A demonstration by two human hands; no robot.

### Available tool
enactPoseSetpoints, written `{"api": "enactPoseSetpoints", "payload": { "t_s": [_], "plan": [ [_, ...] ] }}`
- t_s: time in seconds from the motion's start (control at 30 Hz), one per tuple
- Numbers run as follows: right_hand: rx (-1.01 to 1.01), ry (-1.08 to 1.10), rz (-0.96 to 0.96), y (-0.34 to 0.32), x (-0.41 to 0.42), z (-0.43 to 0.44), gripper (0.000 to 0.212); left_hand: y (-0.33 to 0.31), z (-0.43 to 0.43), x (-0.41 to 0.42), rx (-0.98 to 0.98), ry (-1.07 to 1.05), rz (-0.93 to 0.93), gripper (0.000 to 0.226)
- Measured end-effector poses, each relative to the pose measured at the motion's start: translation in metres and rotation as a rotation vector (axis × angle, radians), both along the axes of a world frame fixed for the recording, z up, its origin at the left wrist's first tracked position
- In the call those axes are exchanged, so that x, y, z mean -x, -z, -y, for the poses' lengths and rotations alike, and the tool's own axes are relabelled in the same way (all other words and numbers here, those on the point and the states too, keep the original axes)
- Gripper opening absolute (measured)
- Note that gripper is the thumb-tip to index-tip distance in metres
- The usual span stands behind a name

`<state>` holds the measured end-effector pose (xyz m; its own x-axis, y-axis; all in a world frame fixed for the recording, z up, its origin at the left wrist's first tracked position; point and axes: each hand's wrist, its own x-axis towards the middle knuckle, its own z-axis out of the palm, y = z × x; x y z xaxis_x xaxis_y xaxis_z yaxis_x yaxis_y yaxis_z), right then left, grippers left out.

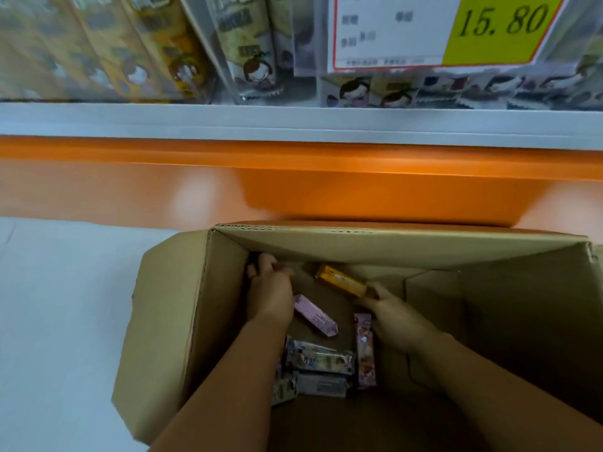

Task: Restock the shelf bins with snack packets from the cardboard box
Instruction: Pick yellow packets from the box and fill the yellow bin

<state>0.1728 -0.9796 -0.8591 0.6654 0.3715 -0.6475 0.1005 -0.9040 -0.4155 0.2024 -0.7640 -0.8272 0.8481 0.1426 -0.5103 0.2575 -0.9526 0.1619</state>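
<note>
Lower centre of the frame: both forearms reach down into the open cardboard box (169,321), which sits on a pale floor (65,305). A loose pile of snack packets (321,357) lies on the box bottom, with a pink packet (315,316) just beyond it. Left hand (269,288) is at the far-left inner corner, fingers curled; what they hold, if anything, can't be told. Right hand (391,311) pinches the end of a yellow packet (341,283). Further up are the orange shelf base (359,187) and white shelf edge (293,122). Top of the frame: clear shelf bins (225,44) holding upright packets (257,60), and at upper right a yellow price tag (502,27) reading 15.80.
</note>
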Motion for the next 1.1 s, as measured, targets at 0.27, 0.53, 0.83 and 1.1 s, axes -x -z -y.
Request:
{"api": "enactPoseSetpoints", "payload": {
  "t_s": [0.27,0.53,0.83,1.1],
  "plan": [
    [-0.082,0.134,0.101,-0.050,-0.004,-0.012,0.031,-0.034,-0.003,-0.004,0.148,-0.023,-0.018,0.035],
    [-0.177,0.274,0.139,-0.134,-0.002,-0.008,0.023,-0.118,-0.015,-0.007,0.237,0.145,-0.004,0.041],
    [-0.345,0.214,0.315,-0.266,-0.001,-0.018,0.020,-0.272,-0.019,-0.012,0.175,0.410,0.087,0.058],
    [-0.606,0.209,0.432,-0.364,-0.001,-0.039,0.023,-0.388,-0.057,0.000,0.258,0.337,0.381,0.076]
  ]
}}
